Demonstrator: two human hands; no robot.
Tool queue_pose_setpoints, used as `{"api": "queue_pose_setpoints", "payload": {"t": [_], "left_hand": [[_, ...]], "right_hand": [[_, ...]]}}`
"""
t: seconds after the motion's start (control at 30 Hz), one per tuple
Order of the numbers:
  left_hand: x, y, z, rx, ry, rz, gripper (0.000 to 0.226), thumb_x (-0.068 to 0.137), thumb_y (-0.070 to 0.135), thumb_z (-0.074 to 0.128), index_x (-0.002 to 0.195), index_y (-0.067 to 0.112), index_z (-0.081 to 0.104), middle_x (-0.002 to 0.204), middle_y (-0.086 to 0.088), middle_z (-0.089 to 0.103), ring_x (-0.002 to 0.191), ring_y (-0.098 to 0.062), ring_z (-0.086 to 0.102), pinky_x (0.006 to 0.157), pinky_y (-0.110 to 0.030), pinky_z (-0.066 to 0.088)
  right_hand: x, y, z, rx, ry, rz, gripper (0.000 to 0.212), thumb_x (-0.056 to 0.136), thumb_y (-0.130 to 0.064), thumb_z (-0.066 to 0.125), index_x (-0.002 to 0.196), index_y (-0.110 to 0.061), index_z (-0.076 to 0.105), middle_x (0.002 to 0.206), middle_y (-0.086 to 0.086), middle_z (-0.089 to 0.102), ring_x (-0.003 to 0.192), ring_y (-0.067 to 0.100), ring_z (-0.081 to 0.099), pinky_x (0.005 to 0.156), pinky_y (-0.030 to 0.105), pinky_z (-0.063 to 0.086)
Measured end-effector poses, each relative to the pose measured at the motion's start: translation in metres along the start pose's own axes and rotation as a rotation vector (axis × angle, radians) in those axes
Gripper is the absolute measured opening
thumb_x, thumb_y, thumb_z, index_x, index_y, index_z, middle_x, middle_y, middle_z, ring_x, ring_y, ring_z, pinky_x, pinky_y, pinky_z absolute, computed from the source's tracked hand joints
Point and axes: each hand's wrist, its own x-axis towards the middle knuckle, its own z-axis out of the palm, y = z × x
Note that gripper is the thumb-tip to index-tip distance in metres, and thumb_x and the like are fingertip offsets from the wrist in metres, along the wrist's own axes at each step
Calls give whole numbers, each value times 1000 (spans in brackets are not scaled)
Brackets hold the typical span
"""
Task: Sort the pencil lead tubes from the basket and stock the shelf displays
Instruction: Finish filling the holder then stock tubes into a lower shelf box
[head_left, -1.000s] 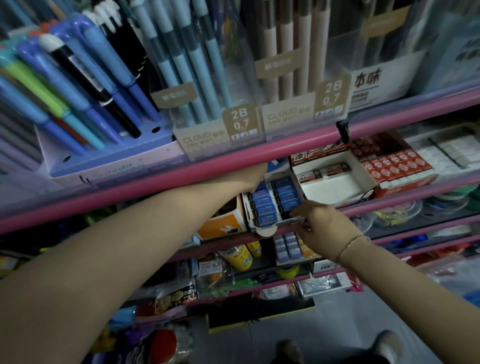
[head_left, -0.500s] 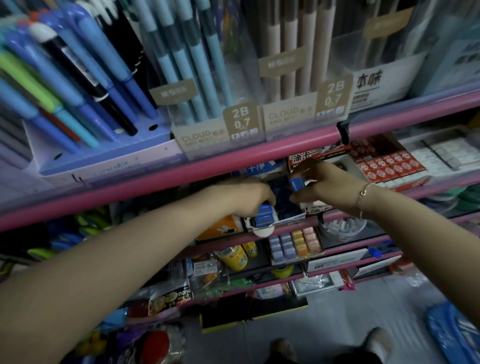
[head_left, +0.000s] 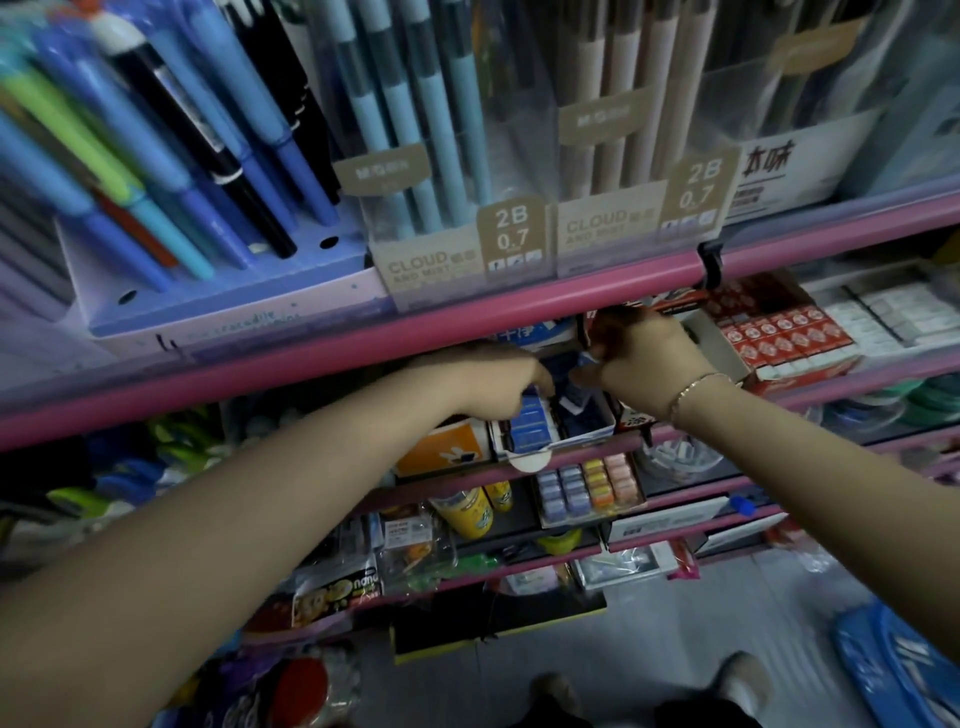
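A pink shelf rail (head_left: 467, 317) crosses above both hands, with pen racks and clear boxes marked 2B 0.7 (head_left: 511, 234) stood on top of it. Red eraser packs (head_left: 779, 338) are seen to the right, an orange box (head_left: 441, 449) to the left. The fingertips of both hands are hidden under the rail. The left hand (head_left: 498, 384) is curled over the blue lead tubes (head_left: 530, 423) packed in a white display box (head_left: 550, 441). The right hand (head_left: 644, 353) appears pinched on something small and blue; what it is cannot be told.
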Motion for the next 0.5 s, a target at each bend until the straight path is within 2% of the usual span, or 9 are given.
{"api": "queue_pose_setpoints", "payload": {"t": [0.07, 0.1, 0.2, 0.3, 0.37, 0.43, 0.5], "left_hand": [[-13, 2, 1, -26, 98, -88, 35, 89, 0, 44, 117, 14, 60, 110, -14, 61, 92, -31, 60, 81, -42, 52], [-21, 7, 5, -3, 161, -131, 28, 89, 1, 45, 109, 10, 62, 107, -15, 62, 92, -30, 60, 80, -42, 52], [-45, 37, 24, 168, 342, -85, 19, 87, 3, 49, 99, 11, 62, 99, -9, 62, 92, -29, 59, 78, -37, 47], [-51, 61, 57, 218, 369, -85, 30, 88, 4, 49, 116, 8, 57, 115, -11, 59, 106, -29, 56, 87, -38, 43], [-49, 69, 75, 264, 467, -174, 41, 83, 11, 59, 124, 8, 58, 122, -11, 61, 110, -26, 59, 89, -34, 48], [-47, 71, 87, 218, 598, -207, 46, 66, 17, 77, 111, 8, 70, 111, -10, 69, 101, -22, 67, 82, -30, 54], [-42, 71, 96, 87, 642, -237, 48, 57, 11, 83, 104, 4, 72, 106, -14, 71, 99, -26, 68, 82, -34, 57]], "right_hand": [[-7, -2, 7, 39, 14, 36, 33, 71, -24, 75, 65, -21, 43, 67, -3, 52, 71, 22, 52, 54, 20, 31], [-11, -3, 13, 39, 15, 33, 28, 72, -21, 74, 71, -19, 46, 70, 0, 55, 74, 25, 55, 57, 20, 32], [-25, -7, 30, 17, 24, -17, 20, 78, -15, 66, 95, -13, 55, 83, 13, 65, 82, 33, 62, 63, 24, 36], [-34, -13, 34, -136, 26, -64, 17, 84, -17, 58, 99, -12, 50, 95, 15, 62, 89, 37, 60, 62, 31, 38], [-35, -15, 34, -355, 16, -124, 19, 88, -18, 53, 105, -10, 52, 108, 13, 56, 103, 32, 55, 74, 35, 43], [-36, -16, 34, -481, -44, -156, 20, 90, -14, 50, 108, -9, 57, 115, 11, 52, 111, 29, 51, 85, 34, 45], [-35, -16, 33, -530, -125, -162, 22, 91, -11, 48, 110, -9, 59, 117, 9, 52, 111, 27, 52, 83, 33, 47]]}}
